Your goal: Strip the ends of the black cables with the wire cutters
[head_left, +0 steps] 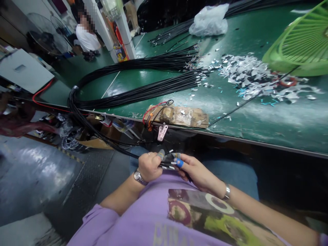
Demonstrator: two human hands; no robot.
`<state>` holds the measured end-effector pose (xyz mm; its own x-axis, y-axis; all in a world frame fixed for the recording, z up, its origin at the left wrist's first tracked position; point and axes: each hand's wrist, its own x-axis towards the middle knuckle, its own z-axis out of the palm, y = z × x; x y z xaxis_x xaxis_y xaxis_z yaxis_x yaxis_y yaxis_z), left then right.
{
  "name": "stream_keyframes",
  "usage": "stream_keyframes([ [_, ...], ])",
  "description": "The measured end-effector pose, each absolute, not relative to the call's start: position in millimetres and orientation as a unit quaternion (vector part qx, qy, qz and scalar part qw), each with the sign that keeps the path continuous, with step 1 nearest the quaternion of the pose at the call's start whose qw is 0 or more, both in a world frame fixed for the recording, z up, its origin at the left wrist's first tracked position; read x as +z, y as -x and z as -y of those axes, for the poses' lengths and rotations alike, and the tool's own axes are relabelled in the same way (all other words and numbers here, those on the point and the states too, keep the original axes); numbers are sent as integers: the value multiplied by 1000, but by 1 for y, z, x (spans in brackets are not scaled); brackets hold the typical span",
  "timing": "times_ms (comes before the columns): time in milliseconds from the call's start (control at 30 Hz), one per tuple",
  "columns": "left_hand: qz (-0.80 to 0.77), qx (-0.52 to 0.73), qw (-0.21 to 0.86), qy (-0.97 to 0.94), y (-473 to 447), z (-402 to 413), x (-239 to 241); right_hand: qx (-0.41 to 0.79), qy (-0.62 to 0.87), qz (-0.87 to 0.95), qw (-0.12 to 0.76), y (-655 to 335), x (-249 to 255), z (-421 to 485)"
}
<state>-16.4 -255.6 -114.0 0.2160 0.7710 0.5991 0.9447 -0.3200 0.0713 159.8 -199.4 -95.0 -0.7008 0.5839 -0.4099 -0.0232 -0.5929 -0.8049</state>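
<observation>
Just above my lap, my left hand (150,166) is wrapped round a small bunch of black cables (125,150). Their white-tipped ends (169,165) stick out to the right of the fist. My right hand (191,169), with blue tape on a finger, is closed at those tips, thumb and fingers together. Something dark shows under its fingers, perhaps a cable end; the grip itself is partly hidden. From my left hand the cables run up to the left and join a big looped cable bundle (123,97) on the green bench.
A wooden block (179,115) with a pink clip (162,132) sits at the green bench's (256,124) front edge. Silver and blue scraps (246,73) lie scattered beside a green fan (299,44). A plastic bag (209,20) rests farther back. Another person (87,37) is at far left.
</observation>
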Motion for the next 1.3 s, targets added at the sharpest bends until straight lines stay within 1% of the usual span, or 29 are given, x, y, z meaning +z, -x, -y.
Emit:
stream_keyframes([
  [433,564,-278,137,765,17,254,-114,808,358,427,188,-157,-97,199],
  [500,573,-272,123,763,17,253,-115,803,363,432,193,-156,-97,198],
  [600,587,-283,72,755,19,252,-113,794,366,445,193,-155,-96,196],
  [700,604,-300,-23,738,22,251,-107,784,362,467,188,-153,-97,194],
  [833,645,-306,-189,674,27,250,-93,766,351,507,183,-150,-100,192],
  [1000,632,-348,-429,543,34,244,-81,732,312,575,189,-145,-98,188],
  [1067,623,-360,-508,473,37,241,-78,707,288,614,203,-144,-95,186],
  [1200,605,-327,-626,369,45,240,-73,645,244,688,225,-143,-93,183],
  [1300,580,-321,-672,329,49,240,-74,573,230,749,241,-143,-97,180],
])
